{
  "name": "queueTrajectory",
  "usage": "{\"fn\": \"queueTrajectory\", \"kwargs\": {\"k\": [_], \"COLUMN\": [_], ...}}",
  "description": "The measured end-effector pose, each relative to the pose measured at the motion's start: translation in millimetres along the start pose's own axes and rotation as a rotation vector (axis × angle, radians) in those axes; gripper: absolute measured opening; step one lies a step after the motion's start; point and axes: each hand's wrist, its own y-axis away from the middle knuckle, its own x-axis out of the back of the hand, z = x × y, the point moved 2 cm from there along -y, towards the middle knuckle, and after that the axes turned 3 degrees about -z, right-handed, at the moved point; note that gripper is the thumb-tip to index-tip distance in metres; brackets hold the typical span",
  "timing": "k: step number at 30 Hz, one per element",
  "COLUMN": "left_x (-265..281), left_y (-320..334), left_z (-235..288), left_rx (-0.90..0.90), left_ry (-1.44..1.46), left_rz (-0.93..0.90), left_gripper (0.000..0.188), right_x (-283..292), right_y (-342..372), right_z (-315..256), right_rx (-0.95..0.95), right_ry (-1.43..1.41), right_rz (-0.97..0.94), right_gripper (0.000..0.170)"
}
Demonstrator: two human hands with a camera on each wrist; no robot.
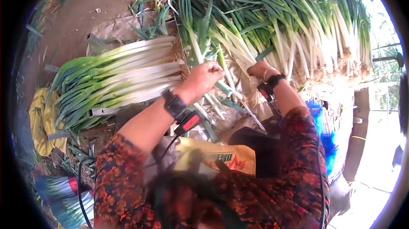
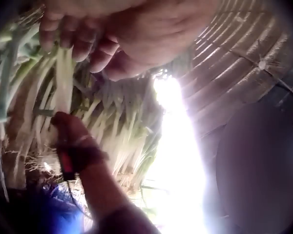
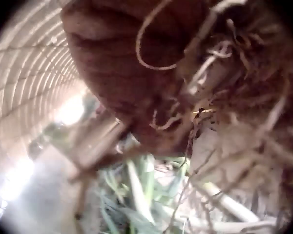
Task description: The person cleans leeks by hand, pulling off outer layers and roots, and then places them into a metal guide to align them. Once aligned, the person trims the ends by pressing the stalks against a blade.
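In the head view my right hand [image 1: 260, 71] grips a green onion [image 1: 242, 54] low on its white stem, its green end pointing away from me. Roots [image 3: 234, 117] hang close beside this hand in the right wrist view. My left hand [image 1: 203, 80] hovers to the left, above loose green onions, with fingers loosely bent and nothing showing between them. From the left wrist, the left fingertips [image 2: 82, 48] overlap the upper part of the white stem [image 2: 64, 83], while the right hand grips it below.
A neat stack of green onions [image 1: 132, 69] lies to the left, between metal rails [image 1: 104, 111]. A large rooted heap [image 1: 298, 33] fills the far right. Yellow cloth [image 1: 40, 122] lies at the left edge, blue plastic [image 1: 319, 122] by the right arm. Loose leaves [image 1: 162, 18] litter the ground.
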Motion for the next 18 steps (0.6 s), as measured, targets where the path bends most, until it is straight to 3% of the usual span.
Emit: {"fn": "queueTrajectory", "kwargs": {"k": [1,3,4,6,7,8,10,12,13,16,17,18], "left_x": [-10.2,-38.4,-52.7,-83.6,-104.1,-114.2,-135.6,-161.8,-166.9,-179.5,-183.9,-183.0], "left_y": [-2.8,-19.5,-28.5,-20.2,-46.6,-39.1,-38.0,-49.3,-38.7,-13.0,-9.2,-4.9], "left_z": [-3.3,-32.1,-42.7,-36.0,-94.3,-90.4,-106.4,-144.3,-138.0,-147.8,-155.6,-156.5], "left_rx": [0.019,0.243,0.300,0.543,0.533,0.539,0.594,0.435,0.421,0.350,0.425,0.480], "left_ry": [-0.001,0.101,0.119,0.518,0.634,0.658,0.819,0.923,1.001,1.065,1.132,1.157], "left_rz": [-0.037,-0.120,-0.166,-0.072,-0.225,-0.260,-0.262,-0.171,-0.220,-0.300,-0.281,-0.321], "left_gripper": [0.028,0.040,0.045,0.060,0.077,0.088,0.084,0.066,0.056,0.030,0.023,0.023], "right_x": [6.3,15.5,0.5,-26.3,-33.0,-18.6,-36.8,-67.5,-88.5,-97.6,-103.2,-80.0], "right_y": [25.8,99.5,114.0,158.2,190.9,243.5,290.5,323.9,331.3,339.6,333.4,329.9], "right_z": [-0.5,-23.4,-12.6,-2.1,-10.4,-45.7,-60.8,-62.5,-58.7,-69.9,-64.2,-80.7], "right_rx": [0.066,-0.013,0.026,0.036,0.007,-0.090,-0.159,-0.183,-0.137,-0.141,0.069,-0.154], "right_ry": [-0.027,-0.092,-0.134,-0.210,-0.240,-0.249,-0.268,-0.470,-0.625,-0.509,-0.439,-0.339], "right_rz": [-0.033,-0.083,-0.093,-0.138,-0.168,-0.217,-0.322,-0.355,-0.378,-0.558,-0.611,-0.836], "right_gripper": [0.029,0.023,0.031,0.043,0.047,0.047,0.043,0.041,0.042,0.045,0.048,0.047]}}
